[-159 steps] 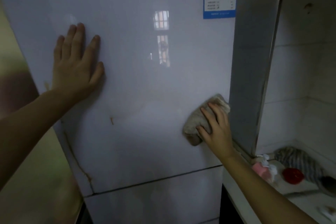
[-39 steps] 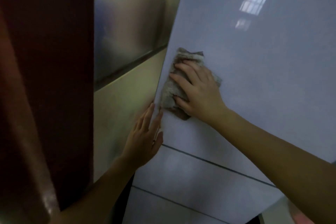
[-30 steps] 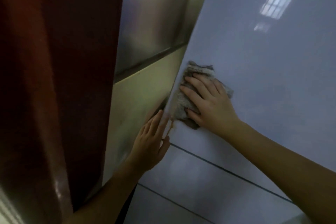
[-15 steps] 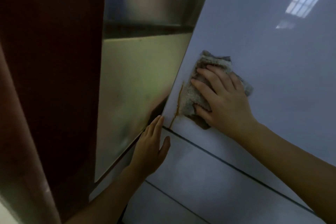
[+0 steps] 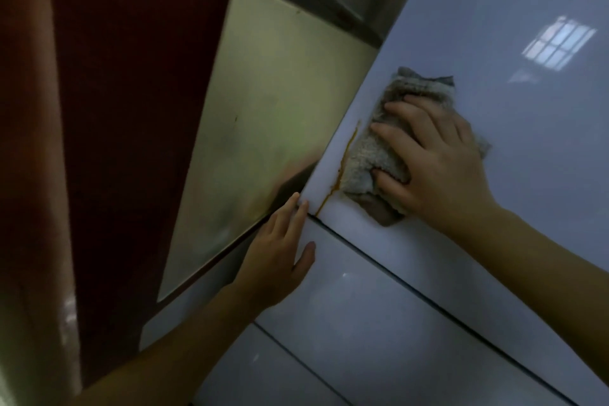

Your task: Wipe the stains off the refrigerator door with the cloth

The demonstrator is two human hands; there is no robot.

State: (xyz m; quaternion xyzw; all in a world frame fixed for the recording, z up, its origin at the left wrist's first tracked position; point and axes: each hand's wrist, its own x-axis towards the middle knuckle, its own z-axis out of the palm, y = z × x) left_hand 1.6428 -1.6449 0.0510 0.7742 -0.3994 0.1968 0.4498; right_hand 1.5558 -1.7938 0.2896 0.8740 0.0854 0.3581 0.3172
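The pale glossy refrigerator door [image 5: 514, 128] fills the right of the view. My right hand [image 5: 431, 161] presses a grey-beige cloth [image 5: 365, 155] flat against the door near its left edge. A thin orange-brown stain [image 5: 342, 165] runs down the door just left of the cloth, ending at the dark gap between door sections. My left hand [image 5: 276, 260] lies flat with fingers together on the door's left edge, just below that gap, holding nothing.
The refrigerator's metallic side panel [image 5: 263, 128] reflects greenish light. A dark red-brown surface [image 5: 125, 109] stands to its left. Lower door sections [image 5: 379, 339] sit below dark gaps. A window reflection [image 5: 557, 46] shows at the upper right.
The cloth and my right hand have slid slightly right off the door's edge, uncovering the orange-brown streak. My left hand has dropped below the gap. The view has shifted.
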